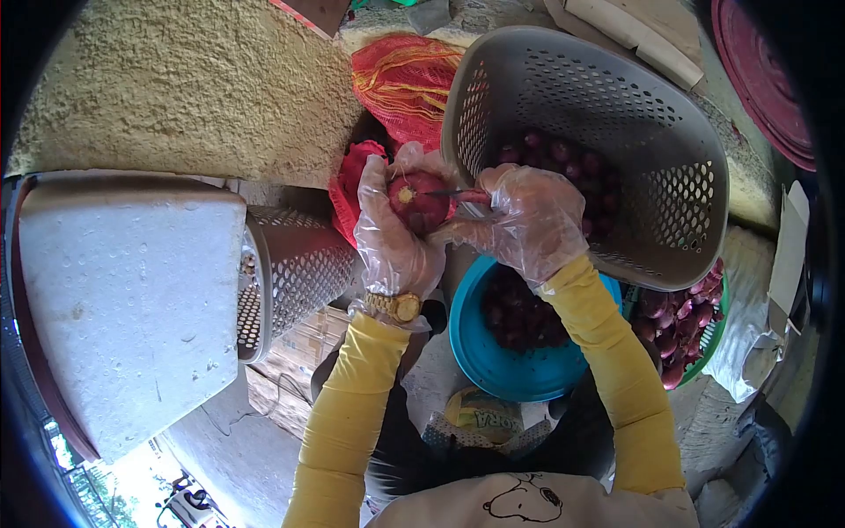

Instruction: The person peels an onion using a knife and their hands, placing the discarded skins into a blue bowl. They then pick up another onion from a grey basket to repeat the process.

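Note:
My left hand, in a clear plastic glove, is closed around a red onion, with the onion's pale cut end facing up. In my gloved right hand is a small knife, its dark blade reaching across to the onion's right side. Below my right hand sits a blue basin with several red onions in it. Just beyond that hand, a tall grey perforated basket tilts towards me, with red onions at its bottom.
A red mesh sack lies behind my left hand. A green basket of onions and loose skins stands at the right. Another perforated basket and a white board-like surface are on the left. A dark red round lid leans at the upper right.

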The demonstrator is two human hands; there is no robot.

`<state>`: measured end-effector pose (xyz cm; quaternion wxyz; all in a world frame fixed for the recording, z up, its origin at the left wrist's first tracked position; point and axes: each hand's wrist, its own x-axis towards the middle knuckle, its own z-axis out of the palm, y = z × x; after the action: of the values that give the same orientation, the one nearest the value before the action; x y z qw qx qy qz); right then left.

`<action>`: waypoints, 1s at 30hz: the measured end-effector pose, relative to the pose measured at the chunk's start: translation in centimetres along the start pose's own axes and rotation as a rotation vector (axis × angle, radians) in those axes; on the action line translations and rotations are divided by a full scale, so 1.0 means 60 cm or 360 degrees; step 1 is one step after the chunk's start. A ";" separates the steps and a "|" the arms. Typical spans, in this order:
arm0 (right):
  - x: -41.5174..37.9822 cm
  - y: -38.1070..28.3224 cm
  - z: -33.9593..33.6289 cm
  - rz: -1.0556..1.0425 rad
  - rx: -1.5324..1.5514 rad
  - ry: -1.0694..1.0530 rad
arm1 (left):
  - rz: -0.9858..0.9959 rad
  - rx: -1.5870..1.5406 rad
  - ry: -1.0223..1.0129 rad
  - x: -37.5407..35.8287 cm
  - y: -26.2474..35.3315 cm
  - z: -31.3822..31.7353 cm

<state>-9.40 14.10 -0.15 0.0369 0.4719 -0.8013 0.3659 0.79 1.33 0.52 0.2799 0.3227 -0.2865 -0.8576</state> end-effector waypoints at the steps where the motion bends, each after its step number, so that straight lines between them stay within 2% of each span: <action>1: 0.000 0.001 0.001 0.0012 -0.0037 -0.0014 | -0.0139 -0.0291 -0.0109 0.006 -0.002 -0.012; 2: 0.000 0.001 0.002 0.0024 -0.0073 -0.0029 | -0.0279 -0.0583 -0.0217 0.011 -0.003 -0.022; 3: 0.001 0.001 0.002 0.0026 -0.0072 -0.0028 | -0.0280 -0.0580 -0.0216 0.015 -0.004 -0.029; 5: 0.003 -0.001 0.001 0.0024 -0.0092 -0.0027 | -0.0506 -0.0988 -0.0381 0.019 -0.006 -0.040; 8: 0.010 -0.007 -0.003 0.0048 -0.0010 0.0009 | -0.0541 -0.1174 -0.0417 0.013 -0.005 -0.025; 12: 0.012 -0.002 -0.002 0.0040 0.0067 0.0093 | -0.0632 -0.1175 -0.0531 0.008 0.003 -0.006; 14: 0.010 0.010 -0.004 0.0009 -0.0068 0.0076 | -0.0465 -0.0903 -0.0163 0.021 -0.001 -0.006; 18: 0.009 0.016 -0.010 0.0014 -0.0156 -0.0034 | -0.0350 -0.0507 -0.0271 0.019 -0.020 -0.020; 20: 0.009 0.016 -0.008 -0.0025 -0.0165 0.0013 | 0.0027 0.0091 -0.0326 0.011 -0.026 -0.017; 21: 0.009 0.017 -0.005 -0.0025 -0.0163 0.0012 | 0.0028 0.0092 -0.0324 0.012 -0.028 -0.014; 23: 0.007 0.018 0.001 -0.0042 -0.0162 0.0021 | 0.0083 0.0338 0.0011 0.017 -0.031 -0.006; 24: 0.006 0.016 0.000 -0.0041 -0.0161 0.0018 | 0.0081 0.0338 0.0014 0.017 -0.026 -0.002; 26: 0.005 0.013 -0.003 -0.0021 -0.0199 -0.0119 | -0.0380 -0.0404 0.0082 0.018 -0.013 0.003; 27: 0.005 0.012 -0.001 -0.0020 -0.0198 -0.0121 | -0.0380 -0.0404 0.0083 0.020 -0.012 0.000; 29: 0.004 0.011 0.003 -0.0014 -0.0116 -0.0072 | -0.0599 -0.0998 -0.0283 0.023 -0.013 -0.009; 30: 0.007 0.008 0.002 -0.0013 -0.0115 -0.0070 | -0.0600 -0.0996 -0.0284 0.022 -0.010 -0.010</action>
<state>-9.97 13.89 -0.34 0.0378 0.4815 -0.8127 0.3260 0.19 0.64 -0.78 0.1762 0.1926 0.0306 -0.9648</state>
